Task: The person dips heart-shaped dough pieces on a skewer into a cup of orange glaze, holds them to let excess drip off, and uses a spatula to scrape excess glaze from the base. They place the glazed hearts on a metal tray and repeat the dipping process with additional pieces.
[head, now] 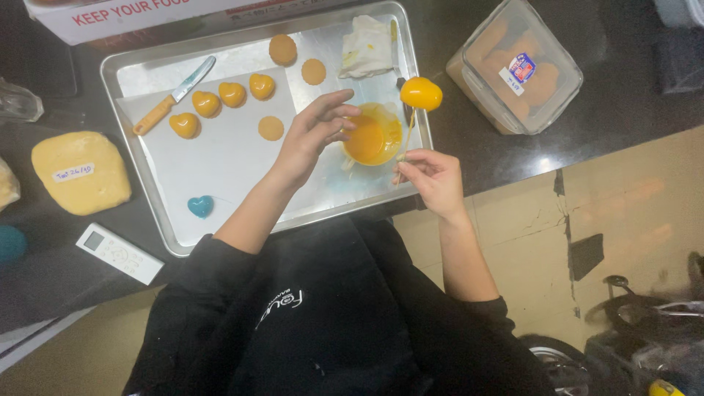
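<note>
My right hand [433,176] pinches a thin stick [408,132] that carries a glossy orange-coated heart piece [421,93] above the tray's right edge. My left hand [315,132] rests with fingers spread on the rim of a small clear bowl of orange glaze [374,136]. The bowl stands on a metal baking tray [147,191]. On white paper [227,161] in the tray lie several orange-coated hearts [220,99], a blue heart [200,206] and round plain cookies [271,128].
A small knife with an orange handle [172,97] lies at the tray's left, a crumpled stained tissue [367,48] at its top. A wrapped yellow dough block [81,172], a white remote [119,253] and a clear lidded box of cookies [513,66] sit on the dark counter.
</note>
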Motion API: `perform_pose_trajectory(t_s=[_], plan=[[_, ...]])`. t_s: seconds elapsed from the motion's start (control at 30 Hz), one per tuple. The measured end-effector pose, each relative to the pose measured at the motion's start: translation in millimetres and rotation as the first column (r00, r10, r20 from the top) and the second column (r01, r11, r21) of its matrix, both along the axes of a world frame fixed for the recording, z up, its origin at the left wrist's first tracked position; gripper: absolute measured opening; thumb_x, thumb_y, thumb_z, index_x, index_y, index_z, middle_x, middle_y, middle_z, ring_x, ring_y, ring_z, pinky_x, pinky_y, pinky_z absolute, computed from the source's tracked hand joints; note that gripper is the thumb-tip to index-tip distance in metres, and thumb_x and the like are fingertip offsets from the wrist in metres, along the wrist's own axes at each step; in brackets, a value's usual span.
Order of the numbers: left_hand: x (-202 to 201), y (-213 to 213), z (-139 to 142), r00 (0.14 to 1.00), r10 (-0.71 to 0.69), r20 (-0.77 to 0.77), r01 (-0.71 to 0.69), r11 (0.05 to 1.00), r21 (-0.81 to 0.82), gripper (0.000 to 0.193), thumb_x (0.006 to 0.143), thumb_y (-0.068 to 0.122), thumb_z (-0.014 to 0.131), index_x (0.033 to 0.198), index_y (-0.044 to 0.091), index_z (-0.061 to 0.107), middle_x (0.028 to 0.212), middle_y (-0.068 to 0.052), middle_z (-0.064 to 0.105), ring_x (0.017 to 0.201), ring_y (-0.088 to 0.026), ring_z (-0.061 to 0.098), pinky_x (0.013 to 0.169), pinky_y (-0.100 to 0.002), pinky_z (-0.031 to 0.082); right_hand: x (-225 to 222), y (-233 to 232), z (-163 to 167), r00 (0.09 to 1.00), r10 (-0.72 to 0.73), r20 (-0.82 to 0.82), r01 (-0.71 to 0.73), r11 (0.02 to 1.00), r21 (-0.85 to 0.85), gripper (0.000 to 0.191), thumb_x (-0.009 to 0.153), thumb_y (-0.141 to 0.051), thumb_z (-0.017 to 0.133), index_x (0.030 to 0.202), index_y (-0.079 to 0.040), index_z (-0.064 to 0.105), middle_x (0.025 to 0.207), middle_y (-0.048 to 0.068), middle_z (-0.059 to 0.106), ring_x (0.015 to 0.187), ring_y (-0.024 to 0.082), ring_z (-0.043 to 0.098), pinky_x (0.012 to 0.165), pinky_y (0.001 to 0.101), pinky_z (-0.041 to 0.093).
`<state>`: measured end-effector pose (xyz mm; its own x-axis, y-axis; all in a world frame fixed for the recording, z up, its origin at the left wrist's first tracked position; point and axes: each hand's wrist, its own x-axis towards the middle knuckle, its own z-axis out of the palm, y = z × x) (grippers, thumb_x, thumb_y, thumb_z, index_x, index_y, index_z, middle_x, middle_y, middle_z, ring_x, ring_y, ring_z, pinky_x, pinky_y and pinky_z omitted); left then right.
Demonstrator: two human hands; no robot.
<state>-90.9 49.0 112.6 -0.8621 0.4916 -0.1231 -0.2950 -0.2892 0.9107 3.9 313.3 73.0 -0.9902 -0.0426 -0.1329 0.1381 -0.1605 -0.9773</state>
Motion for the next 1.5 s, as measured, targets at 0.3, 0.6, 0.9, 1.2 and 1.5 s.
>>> perform_pose_trajectory(t_s=[0.3,0.6,0.9,1.2,1.5], plan=[[18,-12,-10,0.972,0.004,0.236,-0.055,0.976,0.212,0.056,0.101,0.019,0.052,0.152,0.001,0.041,0.134,-0.015,0.064,0.116,-0.020,0.062,0.101,-0.037,0.048,1,5,8,0.993,0.088,0.073,-0.086,0.996,-0.028,0.016,0.098,-0.002,0.067,0.112,0.005,0.070,0.090,0.012,0.073,0.073,0.017,0.070,0.067,0.0286,0.059],[54,8,24,0.952,-0.129,0.277,-0.028,0.865,0.500,0.074,0.100,0.031,0.050,0.164,0.010,0.019,0.159,-0.026,0.040,0.144,-0.037,0.047,0.120,-0.045,0.036,-3,-24,3,0.991,-0.086,-0.105,0.097,0.990,0.102,0.016,0.096,0.003,0.066,0.112,0.005,0.067,0.099,0.012,0.075,0.088,0.018,0.075,0.081,0.0304,0.062],[65,12,55,0.962,-0.140,0.232,-0.006,0.846,0.533,0.090,0.097,0.044,0.056,0.167,0.013,0.008,0.165,-0.031,0.027,0.148,-0.043,0.041,0.123,-0.048,0.031,-7,-34,18,0.919,-0.040,-0.393,0.246,0.836,0.491,0.011,0.088,0.007,0.071,0.099,0.002,0.073,0.091,0.013,0.075,0.084,0.020,0.074,0.076,0.0287,0.055],[65,14,49,0.943,-0.148,0.297,-0.051,0.820,0.570,0.087,0.098,0.044,0.055,0.166,0.013,0.011,0.163,-0.031,0.028,0.148,-0.043,0.038,0.126,-0.052,0.029,-10,-34,16,0.902,-0.002,-0.432,0.252,0.815,0.522,0.019,0.088,0.008,0.070,0.105,0.000,0.073,0.098,0.014,0.075,0.089,0.023,0.076,0.078,0.0294,0.056],[69,17,38,0.945,-0.133,0.300,-0.073,0.807,0.587,0.087,0.097,0.044,0.055,0.166,0.012,0.012,0.161,-0.032,0.030,0.147,-0.044,0.039,0.127,-0.054,0.027,-9,-37,11,0.867,0.007,-0.499,0.324,0.753,0.572,0.020,0.089,0.008,0.069,0.108,0.000,0.072,0.104,0.017,0.074,0.092,0.029,0.076,0.078,0.0305,0.057]])
